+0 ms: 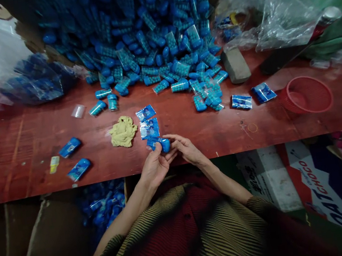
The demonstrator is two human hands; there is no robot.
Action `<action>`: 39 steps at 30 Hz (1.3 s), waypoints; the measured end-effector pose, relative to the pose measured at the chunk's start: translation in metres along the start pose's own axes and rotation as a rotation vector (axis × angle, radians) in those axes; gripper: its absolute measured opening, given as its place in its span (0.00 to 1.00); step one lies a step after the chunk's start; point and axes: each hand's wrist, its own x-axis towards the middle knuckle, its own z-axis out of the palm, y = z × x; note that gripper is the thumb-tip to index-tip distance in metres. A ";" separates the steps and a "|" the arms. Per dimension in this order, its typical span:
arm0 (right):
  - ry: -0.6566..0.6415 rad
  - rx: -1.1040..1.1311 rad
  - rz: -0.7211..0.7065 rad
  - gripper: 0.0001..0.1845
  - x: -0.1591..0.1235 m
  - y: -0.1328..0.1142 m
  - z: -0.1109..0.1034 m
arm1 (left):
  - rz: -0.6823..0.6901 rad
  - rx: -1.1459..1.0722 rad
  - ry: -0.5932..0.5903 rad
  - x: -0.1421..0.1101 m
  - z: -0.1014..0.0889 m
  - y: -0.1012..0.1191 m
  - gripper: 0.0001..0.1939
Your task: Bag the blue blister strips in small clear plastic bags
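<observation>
My left hand [156, 167] is closed around a small blue-capped candy bottle [164, 144] with a printed blue sleeve on it, thumb on top. From the other side, the bent fingers of my right hand [189, 150] grip the capped end of the same bottle. Just beyond lie flat printed blue sleeves [149, 128], with another sleeve [145, 113] behind them. A crumpled yellow cloth [123, 131] rests to their left. Two sleeved bottles, one nearer the edge [79, 170] and one behind it [69, 147], lie on the left of the table.
A large heap of blue bottles [149, 55] spills over the back of the red table [27, 134]. On the right are a grey block [236, 65], two stacks of sleeves [241, 102], and a red basket [307, 95]. Bottles [105, 206] fill a container below the table's edge.
</observation>
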 end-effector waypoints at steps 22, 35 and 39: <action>-0.065 0.003 0.048 0.21 -0.001 -0.021 0.010 | 0.069 0.168 -0.102 -0.006 -0.009 0.008 0.14; 0.117 -0.260 -0.134 0.15 -0.005 -0.017 0.022 | 0.099 0.087 -0.057 -0.009 0.003 -0.001 0.13; 0.140 -0.260 -0.125 0.15 -0.006 -0.018 0.021 | 0.087 0.145 -0.074 -0.008 0.001 0.001 0.14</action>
